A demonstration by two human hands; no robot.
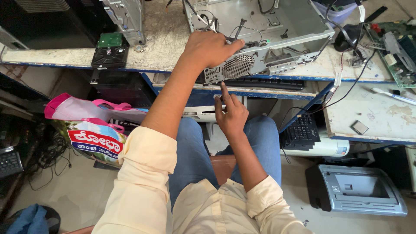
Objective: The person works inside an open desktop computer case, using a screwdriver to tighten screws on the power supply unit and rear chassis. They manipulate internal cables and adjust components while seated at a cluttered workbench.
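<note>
— Cream sleeves (143,182) fill the bottom of the frame. What do the hands do?

— Left hand (212,47) lies on the rear edge of the open computer case (268,39), fingers closed over it. It stands on the desk (164,39), upper centre. Right hand (232,113), below the edge, pinches a thin dark tool; its tip is hard to make out.

— How will the case handle?

— Stiff sheet metal, I judge, rather heavy, with sharp edges. Better to hold the frame, not the loose cables (247,30). Its top is cut off.
</note>
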